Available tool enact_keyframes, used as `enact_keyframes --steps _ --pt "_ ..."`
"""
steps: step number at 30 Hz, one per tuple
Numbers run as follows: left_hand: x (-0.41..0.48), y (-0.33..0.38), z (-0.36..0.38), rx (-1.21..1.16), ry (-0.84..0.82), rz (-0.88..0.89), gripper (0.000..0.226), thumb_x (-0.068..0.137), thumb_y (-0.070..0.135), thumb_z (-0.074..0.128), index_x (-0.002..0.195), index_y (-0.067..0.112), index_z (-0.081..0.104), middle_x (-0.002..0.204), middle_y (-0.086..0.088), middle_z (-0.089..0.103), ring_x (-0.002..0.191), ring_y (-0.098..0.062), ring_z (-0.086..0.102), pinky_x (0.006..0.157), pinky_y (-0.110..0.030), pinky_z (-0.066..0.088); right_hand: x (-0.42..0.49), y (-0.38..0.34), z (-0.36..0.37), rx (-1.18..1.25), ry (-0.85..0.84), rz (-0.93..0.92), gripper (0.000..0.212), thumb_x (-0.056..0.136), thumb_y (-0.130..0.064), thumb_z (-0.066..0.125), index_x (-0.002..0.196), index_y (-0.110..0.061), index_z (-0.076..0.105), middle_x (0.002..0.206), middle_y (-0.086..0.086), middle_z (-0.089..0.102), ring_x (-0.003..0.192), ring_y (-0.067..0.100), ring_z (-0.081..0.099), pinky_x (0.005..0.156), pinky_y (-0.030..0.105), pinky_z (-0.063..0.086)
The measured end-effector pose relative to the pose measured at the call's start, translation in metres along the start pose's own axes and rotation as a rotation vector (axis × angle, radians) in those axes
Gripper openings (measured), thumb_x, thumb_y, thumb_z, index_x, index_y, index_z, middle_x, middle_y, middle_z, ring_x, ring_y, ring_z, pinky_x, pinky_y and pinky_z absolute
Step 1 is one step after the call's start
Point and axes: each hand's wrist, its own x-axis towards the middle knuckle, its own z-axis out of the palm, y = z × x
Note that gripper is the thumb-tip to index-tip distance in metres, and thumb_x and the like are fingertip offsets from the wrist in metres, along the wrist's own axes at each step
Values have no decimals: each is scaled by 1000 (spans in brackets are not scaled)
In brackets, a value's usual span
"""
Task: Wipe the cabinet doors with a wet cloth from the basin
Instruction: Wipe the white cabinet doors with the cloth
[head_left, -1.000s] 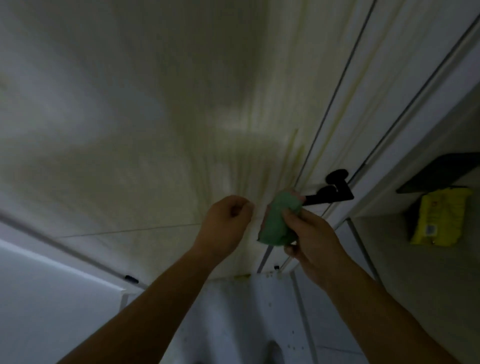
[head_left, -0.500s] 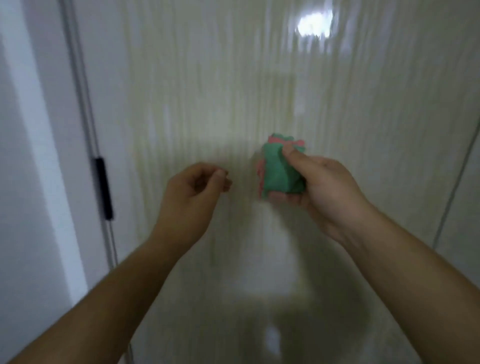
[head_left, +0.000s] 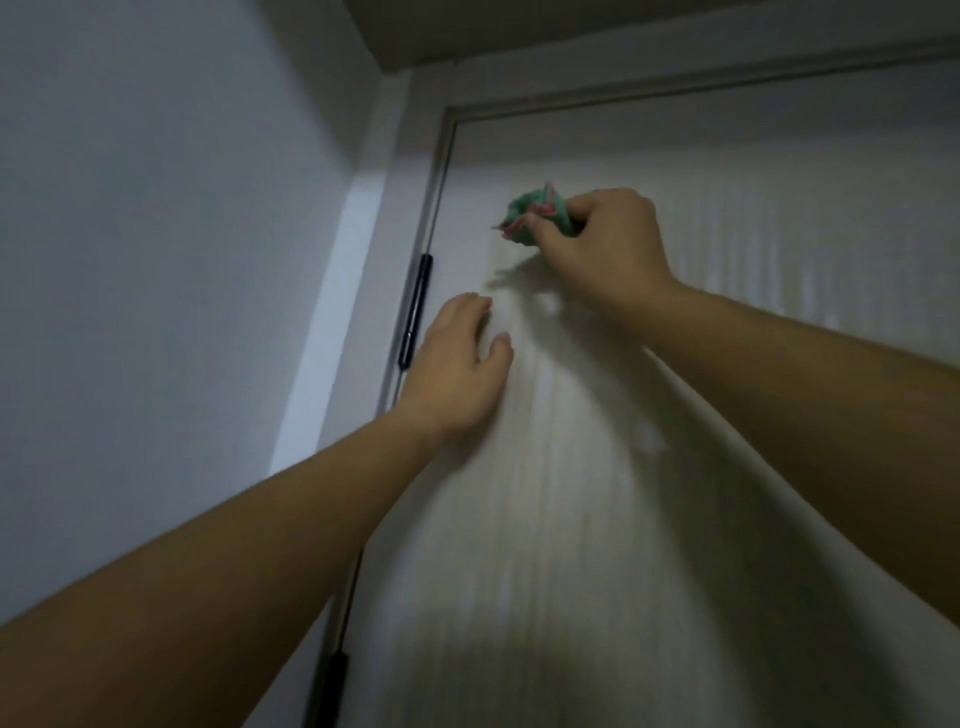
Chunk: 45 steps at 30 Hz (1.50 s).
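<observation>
1. Head view looks up at a tall, pale cabinet door with thin wood stripes (head_left: 675, 467).
2. The right hand (head_left: 602, 244) is high up, near the door's top left corner.
3. Its fingers (head_left: 592, 205) are curled tight round a scrunched green cloth with pink edges (head_left: 535, 213), which sits right against the door.
4. The left hand (head_left: 457, 374) is lower down, close to the door's left edge. Its fingers (head_left: 467, 306) are loosely bent, a bit apart, and hold nothing.
5. A long black hinge (head_left: 415, 312) sits just left of that hand, and a plain grey wall (head_left: 156, 260) is further left.
</observation>
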Motion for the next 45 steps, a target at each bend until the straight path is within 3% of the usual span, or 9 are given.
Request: enact_keyframes --steps 4,7,10,13,17,27,38,41,45 --pt "28 -9 4 133 -2 41 61 108 36 41 162 15 23 171 1 12 157 -13 6 129 -35 8 59 14 30 -216 20 -170 32 97 -38 64 85 -10 72 71 3 62 78 18 61 70 27 44" --pt "39 -20 9 157 51 69 63 108 38 39 163 17 16 172 3 4 157 -11 -2 129 -34 3 85 20 46 -438 32 -276 38 99 -38 58 102 -3 74 97 17 68 110 34 56 91 36 44" --pt "40 -27 14 171 75 119 71 102 49 31 163 19 13 172 5 3 157 -8 -3 128 -33 3 109 18 54 -516 5 -266 50 101 -48 50 106 -4 73 112 18 68 115 32 56 101 41 43" --pt "41 -29 13 113 47 116 76 96 55 27 163 22 12 171 8 2 156 -4 -4 128 -30 1 111 18 55 -755 -168 -362 71 103 -63 21 139 -14 59 149 13 52 145 31 37 124 52 7" --pt "42 -30 12 155 32 120 78 96 57 26 164 24 8 171 9 -4 155 -3 -8 128 -30 -1 113 18 41 -817 -373 -546 69 104 -62 15 160 -22 22 164 15 30 153 34 20 124 46 13" --pt "43 -33 8 139 -5 130 68 108 47 35 164 22 6 171 8 -7 155 -3 -13 125 -26 -6 112 19 50 -1012 -444 -609 81 97 -72 4 163 -27 6 172 -1 4 157 21 5 123 45 8" --pt "44 -34 9 136 -10 133 65 109 46 31 164 23 5 171 9 -7 155 -4 -13 124 -25 -6 138 3 62 -887 -484 -456 67 107 -57 14 163 -24 -2 172 0 -4 158 20 -5 126 42 -1" --pt "44 -35 7 54 -34 119 63 110 44 32 164 24 6 171 11 -7 154 -1 -12 123 -23 -6 145 -12 64 -767 -377 -322 65 108 -54 25 162 -22 9 170 8 10 157 29 9 125 46 5" --pt "44 -37 5 22 -27 137 63 110 42 34 164 24 8 171 11 -4 155 -2 -10 127 -27 -3 108 -7 58 -842 -490 -462 58 107 -52 27 159 -27 22 167 8 23 153 27 21 123 48 13"
